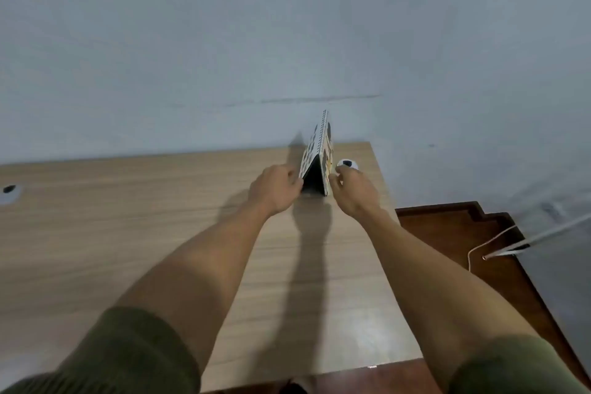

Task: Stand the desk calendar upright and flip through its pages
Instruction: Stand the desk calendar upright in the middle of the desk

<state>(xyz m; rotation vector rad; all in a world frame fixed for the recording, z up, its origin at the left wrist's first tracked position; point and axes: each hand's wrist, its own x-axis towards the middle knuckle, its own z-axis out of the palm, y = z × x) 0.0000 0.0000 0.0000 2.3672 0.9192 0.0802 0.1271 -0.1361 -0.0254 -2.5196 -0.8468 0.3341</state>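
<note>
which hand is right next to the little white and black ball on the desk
The right hand: its fingers sit just in front of the ball, right of the calendar. The left hand is on the calendar's far side.

Desk calendar (316,153) print is too blurred to read (both sleeves run off frame).
</note>
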